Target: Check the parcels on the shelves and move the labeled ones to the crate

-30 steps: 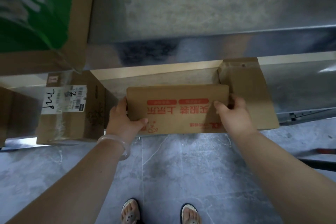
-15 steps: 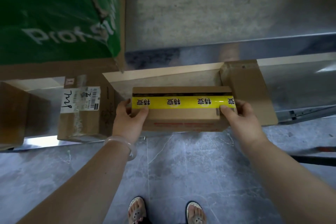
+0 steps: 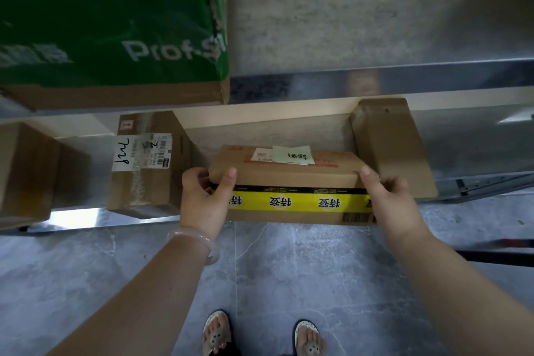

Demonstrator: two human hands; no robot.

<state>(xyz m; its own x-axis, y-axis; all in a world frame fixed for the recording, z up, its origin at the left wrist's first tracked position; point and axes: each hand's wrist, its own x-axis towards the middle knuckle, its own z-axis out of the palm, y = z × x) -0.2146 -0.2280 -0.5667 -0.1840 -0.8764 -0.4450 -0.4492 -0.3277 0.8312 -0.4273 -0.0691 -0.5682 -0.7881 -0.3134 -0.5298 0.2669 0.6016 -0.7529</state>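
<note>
I hold a flat brown cardboard parcel (image 3: 291,176) at the front edge of the lower shelf (image 3: 86,217). Yellow printed tape (image 3: 300,203) runs along the side facing me, and a white shipping label with a pale green slip (image 3: 284,155) shows on its top face. My left hand (image 3: 206,199) grips the parcel's left end, thumb on top. My right hand (image 3: 390,202) grips the right end the same way. A second brown parcel (image 3: 147,176) with a white barcode label and handwriting stands on the shelf just left of my left hand.
A big green and brown carton (image 3: 112,29) sits on the upper shelf at the left. A plain brown box (image 3: 26,173) is at the far left of the lower shelf, and a plain brown parcel (image 3: 393,147) leans at the right. Grey tiled floor (image 3: 289,274) and my sandalled feet are below.
I have turned the parcel in both hands: first a face with red print showed, then the yellow-taped side, and now the face with the labels has come into view.
</note>
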